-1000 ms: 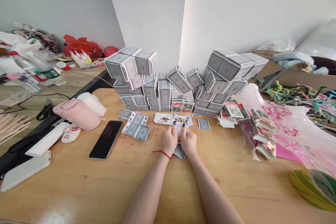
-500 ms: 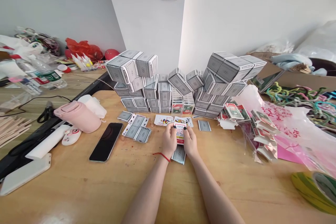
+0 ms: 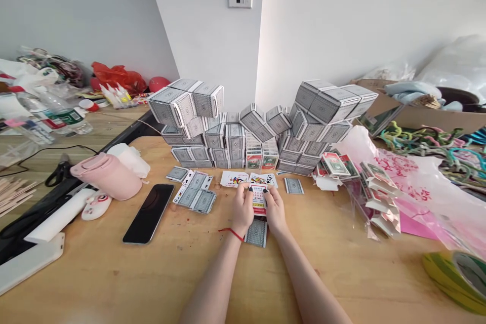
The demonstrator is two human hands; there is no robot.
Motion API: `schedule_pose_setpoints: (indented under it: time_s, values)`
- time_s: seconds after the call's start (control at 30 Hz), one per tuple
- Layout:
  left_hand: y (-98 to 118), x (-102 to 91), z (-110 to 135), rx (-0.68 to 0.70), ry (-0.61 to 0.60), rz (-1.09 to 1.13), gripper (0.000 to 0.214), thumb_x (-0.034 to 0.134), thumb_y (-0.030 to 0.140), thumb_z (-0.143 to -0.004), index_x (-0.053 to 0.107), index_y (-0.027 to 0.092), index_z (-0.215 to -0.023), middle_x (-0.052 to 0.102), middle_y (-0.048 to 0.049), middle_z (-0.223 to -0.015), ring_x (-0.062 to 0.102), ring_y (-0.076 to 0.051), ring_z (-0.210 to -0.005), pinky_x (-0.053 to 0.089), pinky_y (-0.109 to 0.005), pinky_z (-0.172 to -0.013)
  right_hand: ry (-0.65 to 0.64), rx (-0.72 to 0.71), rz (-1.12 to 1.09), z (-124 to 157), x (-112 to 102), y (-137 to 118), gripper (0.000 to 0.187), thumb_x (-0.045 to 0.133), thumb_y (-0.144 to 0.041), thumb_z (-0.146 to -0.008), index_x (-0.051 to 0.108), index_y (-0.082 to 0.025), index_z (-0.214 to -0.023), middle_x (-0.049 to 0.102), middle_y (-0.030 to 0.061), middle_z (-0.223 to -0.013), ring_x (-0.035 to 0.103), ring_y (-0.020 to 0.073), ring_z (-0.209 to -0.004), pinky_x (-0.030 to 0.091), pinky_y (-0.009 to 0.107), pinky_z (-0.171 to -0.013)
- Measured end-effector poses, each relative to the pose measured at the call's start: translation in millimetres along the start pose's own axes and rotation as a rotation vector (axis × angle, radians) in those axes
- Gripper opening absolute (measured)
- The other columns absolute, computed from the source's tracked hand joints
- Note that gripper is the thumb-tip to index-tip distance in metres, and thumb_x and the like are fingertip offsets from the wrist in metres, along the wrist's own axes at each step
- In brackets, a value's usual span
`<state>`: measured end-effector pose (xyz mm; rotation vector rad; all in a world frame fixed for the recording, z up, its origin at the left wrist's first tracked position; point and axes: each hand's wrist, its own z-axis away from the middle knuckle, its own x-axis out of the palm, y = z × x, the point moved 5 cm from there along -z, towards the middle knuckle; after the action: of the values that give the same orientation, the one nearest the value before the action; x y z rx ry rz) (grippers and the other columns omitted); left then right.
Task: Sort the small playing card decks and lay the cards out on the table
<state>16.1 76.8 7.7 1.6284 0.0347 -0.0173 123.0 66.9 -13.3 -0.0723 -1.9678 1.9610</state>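
Observation:
Between my left hand (image 3: 243,209) and my right hand (image 3: 275,209) is a playing card (image 3: 258,198) with red and black print, its printed face towards me. Both hands grip it by its sides, thumbs on top. Whether more cards lie under it I cannot tell. Below it on the table rests a face-down card (image 3: 255,233), partly hidden by my left hand. Just beyond my fingers lie two face-up picture cards, a left one (image 3: 230,179) and a right one (image 3: 268,179). Behind them stands a structure of folded-card blocks (image 3: 228,143) with patterned grey backs.
Loose cards (image 3: 197,190) and a black phone (image 3: 149,214) lie to the left, near a pink bottle (image 3: 108,174). At the right are opened card boxes (image 3: 379,190), pink-printed plastic (image 3: 412,177) and a yellow-green tape roll (image 3: 451,276). A single card (image 3: 294,186) lies right of my hands.
The whole view has shifted slightly, so things appear a little lower and further left. Both hands keep their grip on the card, with little other movement.

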Motion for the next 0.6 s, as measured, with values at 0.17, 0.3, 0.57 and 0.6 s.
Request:
schedule_pose_setpoints:
  time_s: [0.17,0.3,0.57,0.6]
  values:
    - [4.4,-0.6,1.0,0.020,0.010,-0.007,0.014,0.039,0.021,-0.079,0.047,0.017,-0.090,0.056,0.0004,-0.068,0.051,-0.011,-0.056,0.040,-0.021,-0.052,-0.003,-0.002,-0.017,-0.1,-0.3,-1.7,0.026,0.044,-0.028,-0.069,0.053,-0.017,-0.092,0.060,0.0037,-0.084,0.054,0.0168,-0.070,0.045,0.025,-0.059]
    - [6.1,-1.6,1.0,0.039,0.017,-0.019,0.013,0.039,0.019,-0.078,0.048,0.017,-0.088,0.053,0.0017,-0.065,0.048,-0.010,-0.055,0.039,-0.020,-0.051,-0.015,0.001,0.017,0.1,-0.9,-3.3,0.027,0.042,-0.027,-0.069,0.053,-0.017,-0.091,0.059,0.0038,-0.082,0.054,0.0173,-0.070,0.045,0.025,-0.059]
    - [5.8,-2.8,1.7,0.063,0.022,-0.019,0.012,0.037,0.018,-0.076,0.048,0.018,-0.081,0.051,0.0017,-0.066,0.047,-0.010,-0.056,0.037,-0.020,-0.052,-0.020,-0.026,0.043,-1.0,-2.4,-4.0,0.017,0.043,-0.027,-0.068,0.053,-0.018,-0.079,0.058,0.0020,-0.074,0.052,0.0160,-0.065,0.045,0.025,-0.058]
    - [5.4,-2.5,2.3,0.066,0.020,-0.010,0.013,0.036,0.018,-0.077,0.048,0.018,-0.081,0.052,0.0013,-0.067,0.047,-0.010,-0.058,0.038,-0.020,-0.053,-0.018,-0.030,0.041,-1.0,-2.4,-4.6,0.015,0.044,-0.027,-0.068,0.053,-0.018,-0.077,0.058,0.0019,-0.074,0.052,0.0160,-0.065,0.045,0.025,-0.058]
